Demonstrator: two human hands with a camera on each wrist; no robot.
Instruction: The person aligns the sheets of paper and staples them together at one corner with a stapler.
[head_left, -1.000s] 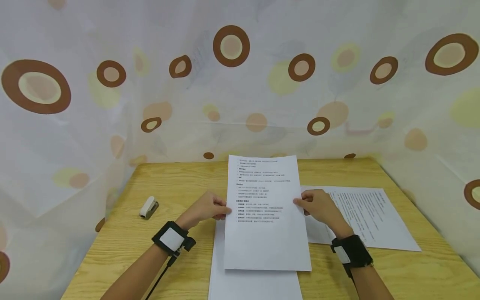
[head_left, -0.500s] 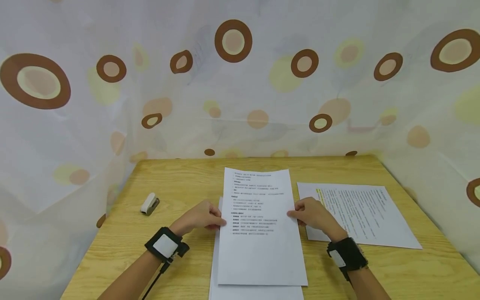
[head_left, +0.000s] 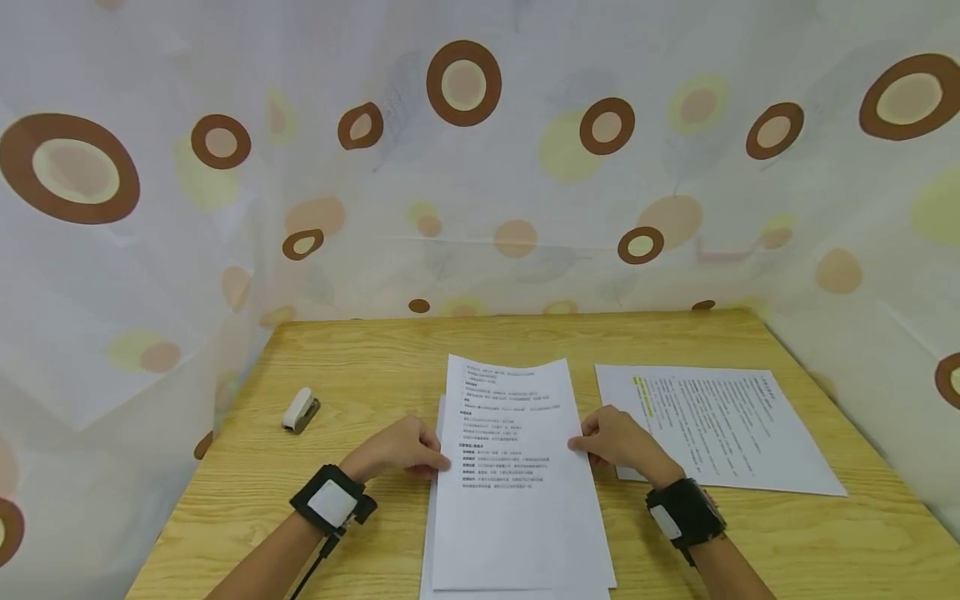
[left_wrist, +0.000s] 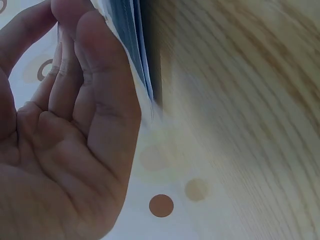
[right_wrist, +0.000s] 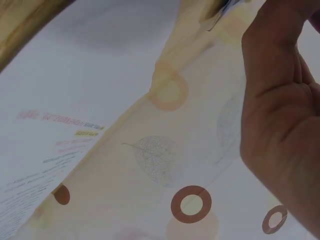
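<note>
A printed sheet of paper (head_left: 517, 533) is held between my two hands in the head view, its top edge bowed and its lower part over more white paper (head_left: 429, 533). My left hand (head_left: 397, 447) pinches its left edge between thumb and fingers. On the opposite edge my right hand (head_left: 618, 442) pinches it the same way. In the left wrist view the curled left hand (left_wrist: 80, 110) is beside the paper edges (left_wrist: 134, 45), which show as thin layers. The right wrist view shows my right hand (right_wrist: 280, 85) at the right, the held edge mostly out of sight.
A small white and grey stapler (head_left: 301, 411) stands on the wooden table (head_left: 360, 358) at the left. To the right lies another printed sheet (head_left: 720, 425), with a yellow highlighted line. A patterned curtain (head_left: 517, 183) surrounds the table at the back and sides.
Both hands have lowered the printed sheet toward me and slightly left, more over the paper beneath. The sheet at the right is now more uncovered. Both hands keep their pinch.
</note>
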